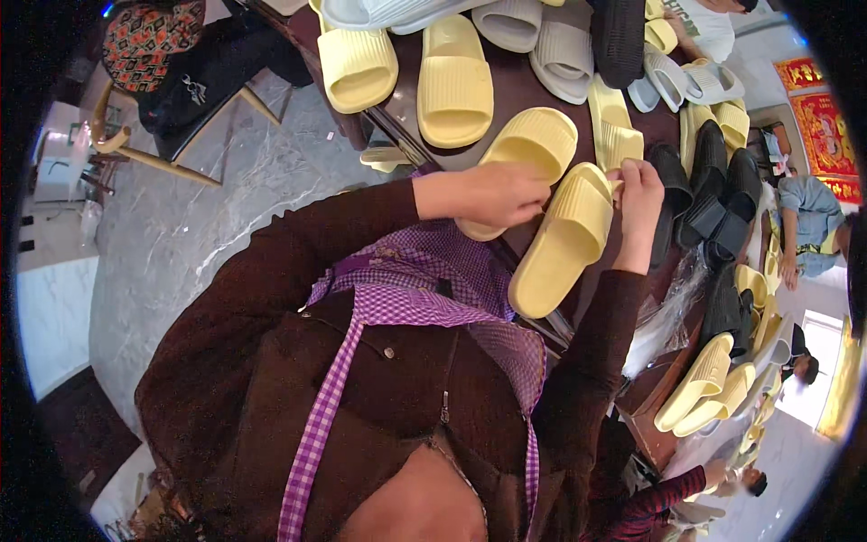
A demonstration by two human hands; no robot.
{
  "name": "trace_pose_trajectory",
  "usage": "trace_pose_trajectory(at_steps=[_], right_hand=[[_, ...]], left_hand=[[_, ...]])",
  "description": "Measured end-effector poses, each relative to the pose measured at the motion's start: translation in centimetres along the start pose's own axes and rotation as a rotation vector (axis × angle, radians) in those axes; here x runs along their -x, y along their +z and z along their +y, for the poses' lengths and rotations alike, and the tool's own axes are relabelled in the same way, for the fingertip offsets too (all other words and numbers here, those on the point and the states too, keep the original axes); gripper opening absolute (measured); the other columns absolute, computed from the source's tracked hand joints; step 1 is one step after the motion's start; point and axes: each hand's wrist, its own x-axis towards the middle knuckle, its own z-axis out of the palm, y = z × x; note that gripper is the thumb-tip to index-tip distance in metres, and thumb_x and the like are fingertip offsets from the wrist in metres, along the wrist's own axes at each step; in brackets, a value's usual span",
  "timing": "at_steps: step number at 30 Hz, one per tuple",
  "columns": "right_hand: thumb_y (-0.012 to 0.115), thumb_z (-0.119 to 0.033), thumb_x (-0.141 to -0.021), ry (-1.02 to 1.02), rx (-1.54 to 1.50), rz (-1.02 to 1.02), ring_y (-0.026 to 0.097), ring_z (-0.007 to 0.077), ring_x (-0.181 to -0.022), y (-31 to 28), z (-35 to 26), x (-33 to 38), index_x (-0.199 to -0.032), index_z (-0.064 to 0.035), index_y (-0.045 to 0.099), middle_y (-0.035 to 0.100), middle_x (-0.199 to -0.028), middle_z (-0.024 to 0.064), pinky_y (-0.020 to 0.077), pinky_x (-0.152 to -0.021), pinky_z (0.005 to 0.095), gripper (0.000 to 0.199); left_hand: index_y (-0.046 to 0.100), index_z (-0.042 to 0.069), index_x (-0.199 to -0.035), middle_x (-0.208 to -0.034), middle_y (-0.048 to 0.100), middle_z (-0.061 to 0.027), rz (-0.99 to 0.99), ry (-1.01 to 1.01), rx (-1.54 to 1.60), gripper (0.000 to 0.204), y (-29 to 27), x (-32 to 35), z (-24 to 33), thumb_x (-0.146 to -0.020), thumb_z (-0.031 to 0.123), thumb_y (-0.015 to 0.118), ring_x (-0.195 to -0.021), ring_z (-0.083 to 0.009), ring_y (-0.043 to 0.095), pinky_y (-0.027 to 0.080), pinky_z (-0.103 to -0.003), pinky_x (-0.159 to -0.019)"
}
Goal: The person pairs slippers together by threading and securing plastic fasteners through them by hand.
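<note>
In front of me are two pale yellow slide slippers with ribbed straps. The nearer slipper [562,246] is tilted at the table's edge, its sole end toward me. My right hand [639,200] pinches the right side of its strap. My left hand [495,193] is closed, its curled fingers between the two slippers. It lies across the other yellow slipper [542,135] and covers part of it. Whatever its fingertips hold, if anything, is hidden.
More yellow slippers [456,99], grey slippers [562,56] and black slippers [709,194] crowd the dark table [578,122]. Clear plastic wrap [668,316] hangs at its right side. A wooden chair [172,167] stands at far left. Another person [808,217] is across at right.
</note>
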Motion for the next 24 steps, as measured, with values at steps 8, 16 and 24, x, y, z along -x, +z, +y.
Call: trace_pose_trajectory(at_steps=[8, 16, 24], right_hand=[[0.055, -0.007, -0.086, -0.013, -0.274, -0.292, 0.045, 0.0048, -0.054, 3.6, -0.6, -3.4, -0.09, -0.0039, 0.059, 0.058, -0.071, 0.0006, 0.0356, -0.047, 0.0197, 0.006], [0.06, -0.005, -0.081, -0.187, -0.1, -0.403, 0.053, 0.0087, -0.066, 7.4, -0.2, -6.3, -0.089, -0.0027, 0.061, 0.061, -0.076, 0.0007, 0.0423, -0.06, 0.0216, 0.008], [0.057, -0.002, -0.084, 0.03, -0.323, -0.447, 0.052, 0.0097, -0.069, 7.6, -2.0, -5.3, -0.089, -0.002, 0.06, 0.06, -0.078, 0.0013, 0.0415, -0.064, 0.0218, 0.006]], left_hand=[[0.05, 0.001, -0.089, -0.09, 0.05, -0.0143, -0.005, 0.186, -0.144, 0.014, -0.2, -1.1, -2.5, -0.08, 0.008, 0.057, -0.086, -0.032, 0.052, 0.044, -0.04, -0.075], [0.054, 0.001, -0.088, -0.09, 0.053, -0.0133, 0.005, 0.236, -0.134, 0.015, -0.1, -1.6, -3.5, -0.078, 0.009, 0.059, -0.085, -0.0312, 0.054, 0.046, -0.04, -0.075], [0.056, 0.002, -0.091, -0.09, 0.055, -0.0129, 0.034, 0.203, -0.075, 0.016, 0.2, -1.5, -3.8, -0.078, 0.01, 0.06, -0.086, -0.031, 0.056, 0.046, -0.039, -0.075]])
